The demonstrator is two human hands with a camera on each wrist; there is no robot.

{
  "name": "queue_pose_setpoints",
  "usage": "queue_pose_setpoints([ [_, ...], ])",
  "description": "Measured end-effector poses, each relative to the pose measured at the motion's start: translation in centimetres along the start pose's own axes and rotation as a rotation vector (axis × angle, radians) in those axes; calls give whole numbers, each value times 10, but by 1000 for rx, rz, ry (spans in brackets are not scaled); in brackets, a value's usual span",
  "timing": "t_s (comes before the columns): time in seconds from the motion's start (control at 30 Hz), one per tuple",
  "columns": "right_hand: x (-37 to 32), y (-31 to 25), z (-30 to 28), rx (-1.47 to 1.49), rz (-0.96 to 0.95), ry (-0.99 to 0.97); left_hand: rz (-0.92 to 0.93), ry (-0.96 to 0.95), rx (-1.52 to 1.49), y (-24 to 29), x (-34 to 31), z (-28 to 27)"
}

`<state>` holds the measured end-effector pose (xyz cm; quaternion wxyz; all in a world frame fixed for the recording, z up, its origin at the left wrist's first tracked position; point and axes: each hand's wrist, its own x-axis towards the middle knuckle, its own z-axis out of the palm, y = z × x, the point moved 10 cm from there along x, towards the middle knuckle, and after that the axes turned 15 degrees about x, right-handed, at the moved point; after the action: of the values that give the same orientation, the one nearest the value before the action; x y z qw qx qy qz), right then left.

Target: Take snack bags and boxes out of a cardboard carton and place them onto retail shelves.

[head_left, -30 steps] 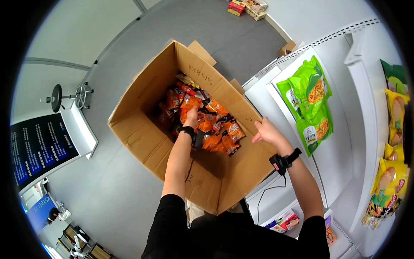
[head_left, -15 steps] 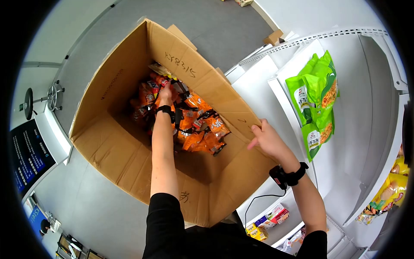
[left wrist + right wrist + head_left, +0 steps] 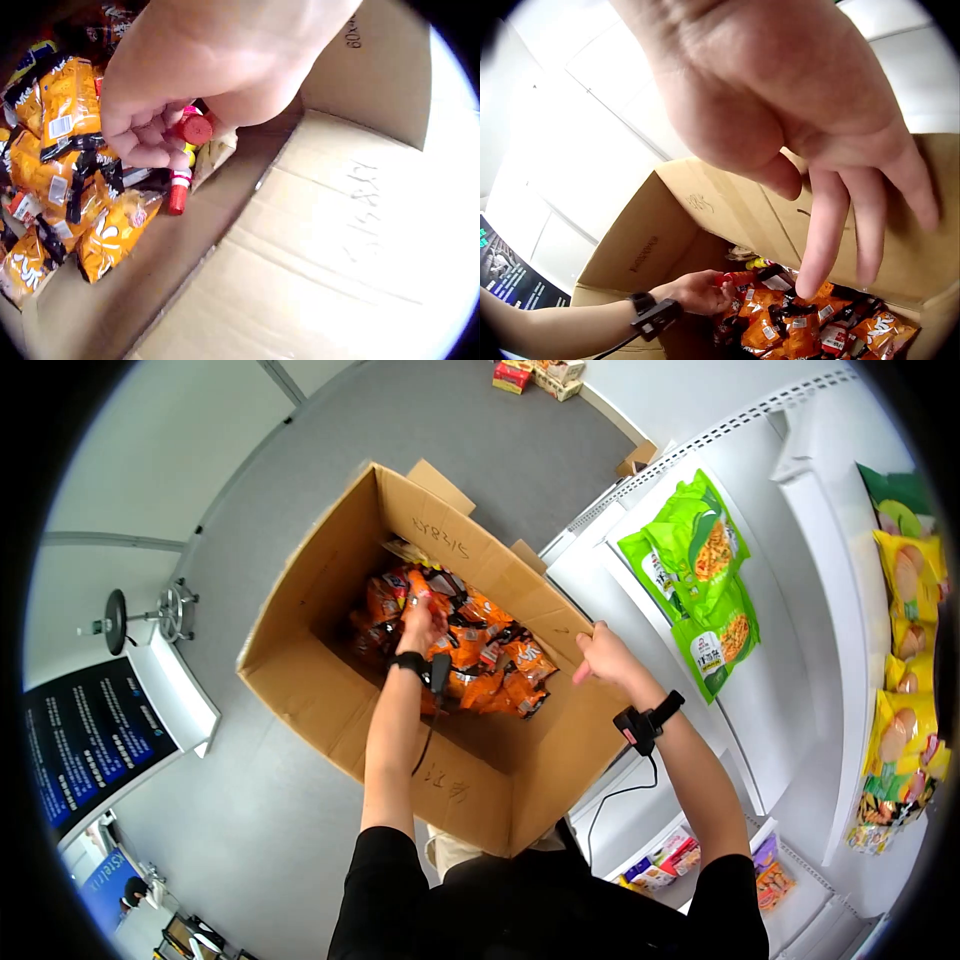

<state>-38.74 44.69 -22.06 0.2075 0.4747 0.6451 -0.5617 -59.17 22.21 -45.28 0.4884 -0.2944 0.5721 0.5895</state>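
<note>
An open cardboard box [image 3: 465, 800] holds orange snack packets [image 3: 515, 670] [image 3: 112, 232]. Inside it, my left hand [image 3: 425, 620] [image 3: 202, 67] has its fingers curled round a red-capped tube [image 3: 196, 129] [image 3: 736, 278], above the packets. Just below that tube in the left wrist view lies another red-capped item [image 3: 178, 196]. My right hand [image 3: 610, 660] [image 3: 802, 112] is at the box's right edge, its fingers extended over the inner wall; they hold no item.
Green packets [image 3: 708, 585] lie on a white shelf [image 3: 760, 760] to the right of the box. Yellow packets [image 3: 900, 735] stand farther right. Boxes [image 3: 558, 380] sit on the floor beyond, and a stool [image 3: 117, 622] stands at the left.
My left hand has moved from the orange packets towards the red tube at the box's far side and now grips it. My right hand stays at the box edge. The head view has shifted.
</note>
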Motion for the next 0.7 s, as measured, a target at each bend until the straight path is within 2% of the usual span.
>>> queue_pose_setpoints([
  [0.07,6,7,0,25,-34,24,6,-12,38,-1,-44,7],
  [0.13,8,5,0,42,-50,24,46,-203,79,-4,-80,18],
  [0.27,9,4,0,45,-34,2,14,-187,164,-17,-163,18],
  [0.4,9,0,-1,22,-37,-2,97,-232,345,-30,-227,15],
  [0.57,20,6,3,32,-59,-52,337,-242,601,-28,-303,8],
  [0.67,28,8,-5,-144,-329,268,454,-289,659,-28,-340,11],
  [0.7,17,11,-2,-20,-320,247,477,-300,665,-28,-350,11],
])
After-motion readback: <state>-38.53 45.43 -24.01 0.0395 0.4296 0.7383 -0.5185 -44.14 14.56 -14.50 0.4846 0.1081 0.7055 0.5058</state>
